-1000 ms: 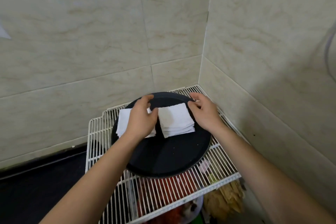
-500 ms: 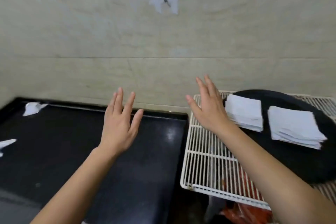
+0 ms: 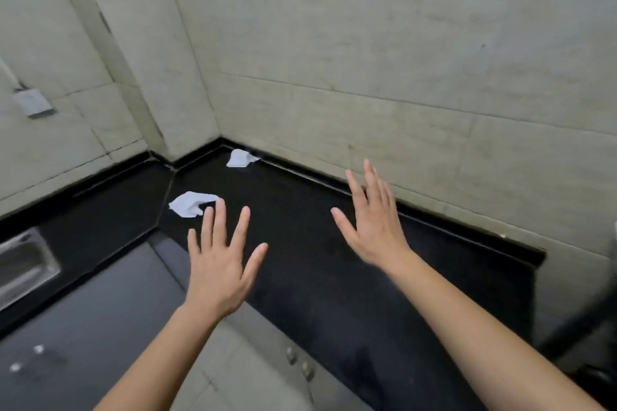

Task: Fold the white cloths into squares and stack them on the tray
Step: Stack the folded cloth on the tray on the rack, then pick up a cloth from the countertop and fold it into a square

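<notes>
White and crumpled, the nearer cloth (image 3: 193,204) lies at eleven o'clock just past my left hand (image 3: 218,264), which like my right hand (image 3: 374,230) is splayed, holding nothing.

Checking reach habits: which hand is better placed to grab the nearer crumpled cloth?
Left. The left hand, open, reaches almost to the nearer crumpled cloth; the right hand hovers well to its right.
</notes>
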